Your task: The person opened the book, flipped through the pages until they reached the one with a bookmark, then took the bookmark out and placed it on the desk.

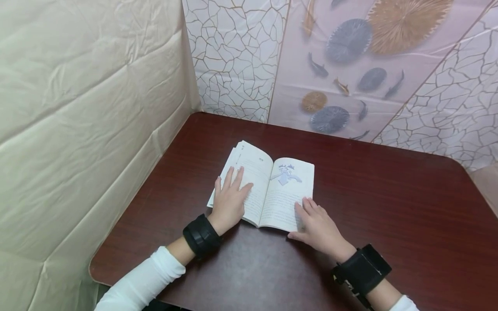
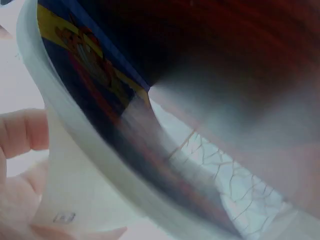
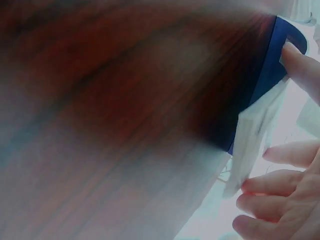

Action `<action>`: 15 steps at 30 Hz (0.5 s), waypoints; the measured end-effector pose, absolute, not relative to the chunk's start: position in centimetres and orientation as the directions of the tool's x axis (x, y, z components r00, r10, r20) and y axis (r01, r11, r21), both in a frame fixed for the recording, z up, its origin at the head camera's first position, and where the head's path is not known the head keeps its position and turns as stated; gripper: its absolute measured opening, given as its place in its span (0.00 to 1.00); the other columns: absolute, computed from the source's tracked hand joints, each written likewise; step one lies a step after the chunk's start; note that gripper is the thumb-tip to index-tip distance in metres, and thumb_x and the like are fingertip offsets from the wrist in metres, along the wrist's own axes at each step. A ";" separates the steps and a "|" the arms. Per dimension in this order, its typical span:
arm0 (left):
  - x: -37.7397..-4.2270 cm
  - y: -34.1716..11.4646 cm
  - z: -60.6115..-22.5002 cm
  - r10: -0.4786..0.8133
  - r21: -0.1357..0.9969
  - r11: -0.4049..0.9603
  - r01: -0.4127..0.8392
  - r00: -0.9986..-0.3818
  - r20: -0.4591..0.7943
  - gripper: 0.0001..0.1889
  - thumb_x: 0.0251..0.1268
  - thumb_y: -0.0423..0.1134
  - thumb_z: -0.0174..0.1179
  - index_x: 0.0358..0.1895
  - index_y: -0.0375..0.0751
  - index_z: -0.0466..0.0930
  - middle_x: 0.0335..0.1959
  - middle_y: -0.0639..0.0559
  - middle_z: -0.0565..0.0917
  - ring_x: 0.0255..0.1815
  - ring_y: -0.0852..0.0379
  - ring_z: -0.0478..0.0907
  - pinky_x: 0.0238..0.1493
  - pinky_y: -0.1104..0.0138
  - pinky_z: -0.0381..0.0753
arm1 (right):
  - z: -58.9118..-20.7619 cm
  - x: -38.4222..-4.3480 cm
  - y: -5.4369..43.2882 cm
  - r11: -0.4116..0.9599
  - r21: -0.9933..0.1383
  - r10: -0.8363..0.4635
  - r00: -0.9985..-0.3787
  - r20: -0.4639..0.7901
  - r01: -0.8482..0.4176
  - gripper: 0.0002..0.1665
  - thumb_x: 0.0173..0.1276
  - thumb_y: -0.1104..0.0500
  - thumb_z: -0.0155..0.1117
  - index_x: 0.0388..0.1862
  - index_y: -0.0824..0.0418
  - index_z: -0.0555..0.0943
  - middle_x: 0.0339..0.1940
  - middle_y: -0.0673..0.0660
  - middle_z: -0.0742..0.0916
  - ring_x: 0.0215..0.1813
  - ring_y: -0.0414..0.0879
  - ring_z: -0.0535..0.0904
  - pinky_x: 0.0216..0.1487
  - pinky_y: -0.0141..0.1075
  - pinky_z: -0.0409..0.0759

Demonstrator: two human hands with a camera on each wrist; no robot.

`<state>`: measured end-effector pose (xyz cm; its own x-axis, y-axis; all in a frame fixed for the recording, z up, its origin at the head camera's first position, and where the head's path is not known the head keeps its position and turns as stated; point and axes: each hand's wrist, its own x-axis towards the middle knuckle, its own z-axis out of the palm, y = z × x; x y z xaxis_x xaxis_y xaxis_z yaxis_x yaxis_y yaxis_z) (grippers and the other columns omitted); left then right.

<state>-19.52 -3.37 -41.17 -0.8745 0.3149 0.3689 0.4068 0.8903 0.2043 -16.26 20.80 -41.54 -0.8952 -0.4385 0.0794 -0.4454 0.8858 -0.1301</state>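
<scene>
An open book [image 1: 249, 203] lies on the table, with printed text on its pages and a blue drawing at the top of the right page. My left hand [image 1: 229, 201] rests on the left page, its fingers spread and pointing up the sheet. At the lower right corner my right hand [image 1: 320, 226] holds the book, fingers by the page's side edge and thumb at the bottom edge. The right wrist view has the thumb [image 3: 300, 65] against the blue cover [image 3: 270, 65]. A colourful cover [image 2: 95, 60] shows under the pages in the left wrist view.
The dark reddish-brown table [image 1: 389, 203] has rounded corners. A cream cloth [image 1: 97, 121] hangs along its left side. Behind it stands a patterned backdrop [image 1: 241, 56] with fish and leaf shapes. Black wrist bands [image 1: 202, 235] sit on both wrists.
</scene>
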 end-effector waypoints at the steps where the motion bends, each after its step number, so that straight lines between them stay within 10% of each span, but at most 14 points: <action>1: -19.5 -3.3 -41.2 0.338 0.182 0.893 0.413 -0.879 0.335 0.25 0.43 0.27 0.60 0.49 0.48 0.77 0.64 0.43 0.64 0.68 0.42 0.51 0.58 0.41 0.52 | -41.6 -16.3 20.8 0.881 -0.125 -0.448 -0.890 0.086 -0.456 0.48 0.43 0.42 0.70 0.58 0.69 0.68 0.60 0.73 0.69 0.63 0.63 0.64 0.57 0.54 0.64; 15: -18.7 -1.6 -41.8 0.629 0.031 0.763 0.646 -0.752 0.197 0.18 0.59 0.38 0.50 0.54 0.50 0.73 0.53 0.55 0.77 0.57 0.54 0.71 0.55 0.51 0.65 | -41.6 -16.4 21.2 0.833 -0.114 -0.528 -0.840 0.123 -0.541 0.35 0.48 0.48 0.68 0.51 0.67 0.75 0.53 0.68 0.77 0.52 0.58 0.76 0.48 0.47 0.74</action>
